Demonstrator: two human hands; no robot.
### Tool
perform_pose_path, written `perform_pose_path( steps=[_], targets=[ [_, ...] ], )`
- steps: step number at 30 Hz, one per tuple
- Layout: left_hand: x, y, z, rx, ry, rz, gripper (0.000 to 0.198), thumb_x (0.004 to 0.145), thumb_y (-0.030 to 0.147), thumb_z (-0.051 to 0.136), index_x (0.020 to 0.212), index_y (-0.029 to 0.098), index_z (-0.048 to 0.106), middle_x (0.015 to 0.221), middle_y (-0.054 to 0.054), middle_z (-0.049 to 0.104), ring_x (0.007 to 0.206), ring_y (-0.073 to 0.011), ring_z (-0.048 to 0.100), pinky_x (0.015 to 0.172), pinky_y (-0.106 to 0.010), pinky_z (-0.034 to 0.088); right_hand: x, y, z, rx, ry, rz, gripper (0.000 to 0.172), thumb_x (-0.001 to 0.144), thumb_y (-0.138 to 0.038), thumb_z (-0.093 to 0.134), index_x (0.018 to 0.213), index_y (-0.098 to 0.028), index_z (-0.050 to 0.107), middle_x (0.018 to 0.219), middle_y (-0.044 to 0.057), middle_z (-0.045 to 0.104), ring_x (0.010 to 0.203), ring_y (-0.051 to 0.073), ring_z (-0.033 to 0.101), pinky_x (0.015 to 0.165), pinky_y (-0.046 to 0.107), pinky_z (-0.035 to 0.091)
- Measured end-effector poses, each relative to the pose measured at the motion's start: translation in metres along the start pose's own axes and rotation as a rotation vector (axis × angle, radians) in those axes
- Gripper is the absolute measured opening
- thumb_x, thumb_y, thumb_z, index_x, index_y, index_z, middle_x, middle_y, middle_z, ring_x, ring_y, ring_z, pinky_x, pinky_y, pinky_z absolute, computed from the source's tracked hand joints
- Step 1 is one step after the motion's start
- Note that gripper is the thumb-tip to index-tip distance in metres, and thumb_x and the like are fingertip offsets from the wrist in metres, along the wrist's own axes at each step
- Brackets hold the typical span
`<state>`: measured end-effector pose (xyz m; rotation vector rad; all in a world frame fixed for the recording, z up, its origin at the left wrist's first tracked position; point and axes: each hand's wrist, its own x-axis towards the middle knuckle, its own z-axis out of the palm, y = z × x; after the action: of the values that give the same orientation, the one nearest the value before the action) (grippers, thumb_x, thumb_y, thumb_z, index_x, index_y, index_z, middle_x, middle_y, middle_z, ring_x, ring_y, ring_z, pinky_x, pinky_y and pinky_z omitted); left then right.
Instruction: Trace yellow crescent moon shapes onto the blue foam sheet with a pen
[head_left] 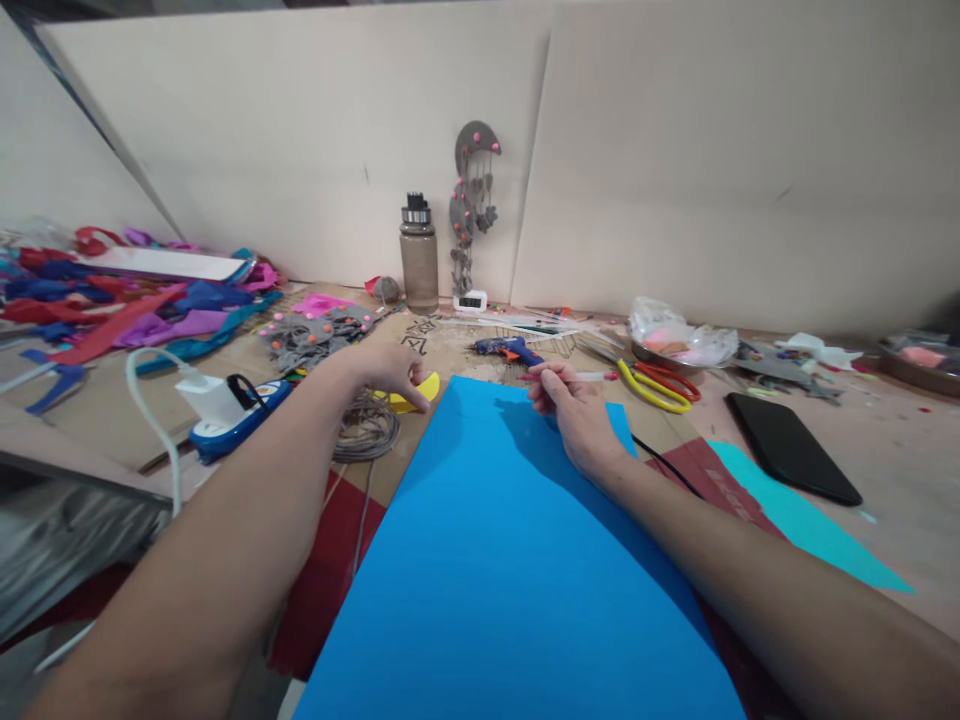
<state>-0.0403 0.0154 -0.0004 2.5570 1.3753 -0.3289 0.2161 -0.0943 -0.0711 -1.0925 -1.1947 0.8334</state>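
My left hand (394, 372) reaches past the far left edge of a large blue sheet (495, 540). Its thumb and fingers are bent round a yellow piece with a curved edge (427, 388), partly hidden by the hand. Just below that hand lies a coil of grey cord (367, 430). My right hand (574, 410), above the far right part of the sheet, pinches a slim pen (596, 377) with a pale clear barrel and red ends. Behind the pen lies a blue hot glue gun (510, 348) with an orange trigger.
Yellow-handled scissors (660, 388) and a black phone (791, 445) lie to the right. A grey bottle (418, 262) stands at the back. At left are a blue power strip (240, 425) with a white charger and heaps of coloured felt (150, 310). A turquoise sheet (810, 520) lies right.
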Motion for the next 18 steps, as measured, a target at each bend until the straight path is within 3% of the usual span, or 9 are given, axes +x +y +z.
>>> perform_pose_path(
  steps=[4, 9, 18],
  targets=[
    [0.002, 0.000, 0.002, 0.033, -0.028, 0.005, 0.058, 0.054, 0.065, 0.074, 0.088, 0.020, 0.061, 0.084, -0.002, 0.067, 0.076, -0.0180, 0.057, 0.061, -0.025, 0.033, 0.001, 0.002, 0.000, 0.004, 0.000, 0.000, 0.022, 0.084, -0.044, 0.057, 0.088, -0.023, 0.061, 0.068, -0.002, 0.060, 0.057, 0.012, 0.051, 0.055, 0.026, 0.040],
    [0.003, -0.002, 0.003, 0.020, -0.003, 0.040, 0.048, 0.058, 0.059, 0.074, 0.078, 0.019, 0.058, 0.075, 0.000, 0.063, 0.070, -0.0158, 0.053, 0.058, -0.025, 0.030, 0.002, 0.005, 0.000, -0.013, -0.006, -0.004, 0.023, 0.085, -0.045, 0.057, 0.090, -0.023, 0.062, 0.069, -0.002, 0.060, 0.057, 0.012, 0.052, 0.055, 0.026, 0.040],
    [0.001, 0.009, -0.003, -0.054, 0.312, 0.217, 0.033, 0.078, 0.050, 0.061, 0.073, 0.018, 0.059, 0.068, 0.001, 0.059, 0.065, -0.0142, 0.051, 0.061, -0.025, 0.030, 0.001, 0.004, -0.001, -0.005, 0.029, -0.005, 0.023, 0.085, -0.045, 0.057, 0.089, -0.023, 0.063, 0.068, -0.001, 0.060, 0.057, 0.013, 0.052, 0.055, 0.026, 0.040]
  ],
)
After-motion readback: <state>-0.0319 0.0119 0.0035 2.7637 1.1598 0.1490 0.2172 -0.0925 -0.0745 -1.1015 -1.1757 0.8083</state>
